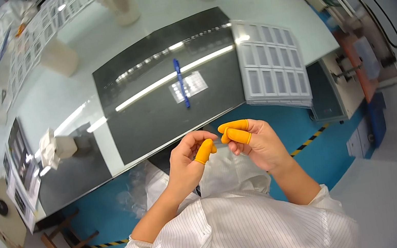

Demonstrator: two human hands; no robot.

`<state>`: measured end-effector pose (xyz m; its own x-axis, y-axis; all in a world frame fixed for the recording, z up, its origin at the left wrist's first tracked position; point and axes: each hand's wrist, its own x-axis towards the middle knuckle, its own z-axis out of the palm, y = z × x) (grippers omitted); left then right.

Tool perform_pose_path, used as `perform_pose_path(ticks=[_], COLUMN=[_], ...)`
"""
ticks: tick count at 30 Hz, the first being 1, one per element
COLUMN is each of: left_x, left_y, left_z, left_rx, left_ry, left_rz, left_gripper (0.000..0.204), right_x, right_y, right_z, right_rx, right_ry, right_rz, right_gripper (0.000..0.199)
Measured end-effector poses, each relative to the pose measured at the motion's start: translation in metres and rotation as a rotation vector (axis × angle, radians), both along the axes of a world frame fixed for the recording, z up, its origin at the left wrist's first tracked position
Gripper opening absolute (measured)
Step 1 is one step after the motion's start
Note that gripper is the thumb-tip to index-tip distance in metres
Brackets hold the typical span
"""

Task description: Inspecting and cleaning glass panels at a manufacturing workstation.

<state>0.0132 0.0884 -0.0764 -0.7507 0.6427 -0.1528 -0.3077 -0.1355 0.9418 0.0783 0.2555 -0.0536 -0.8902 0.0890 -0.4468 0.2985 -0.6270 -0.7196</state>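
Note:
My left hand (187, 161) is raised over my lap, just off the table's front edge, its fingers curled. An orange finger cot (204, 151) covers its thumb, while its index finger is bare and reaches toward the other hand. Close beside it, my right hand (261, 143) has its index finger and thumb pressed together. Each of those two fingertips wears an orange finger cot (238, 136). The fingertips of both hands nearly meet. Whatever is pinched between them, if anything, is too small or hidden to make out.
On the black mat (155, 115) a blue pen (181, 82) lies across a white gridded sheet (195, 84). A tray of grey rectangular pieces (272, 63) sits at its right. White cups (59, 147) and long racks (35, 46) stand left and far. Another person (11, 21) is at far left.

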Motion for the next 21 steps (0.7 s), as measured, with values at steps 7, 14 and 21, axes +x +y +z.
perform_pose_path(ticks=[7,14,21], left_x=[0.008,0.002,-0.005], left_y=[-0.023,-0.031,-0.027], left_z=[0.023,0.013,0.014], left_rx=[0.029,0.044,0.148], left_ry=[-0.033,-0.111,-0.258], left_rz=[0.199,0.245,0.236], left_gripper=[0.015,0.015,0.015], right_x=[-0.017,-0.014,-0.015], right_y=[-0.051,-0.054,-0.056], right_z=[-0.014,-0.012,-0.015], right_rx=[0.183,1.336,1.324], right_ry=[0.192,0.742,0.781], right_rz=[-0.062,-0.208,-0.137], right_gripper=[0.018,0.021,0.021])
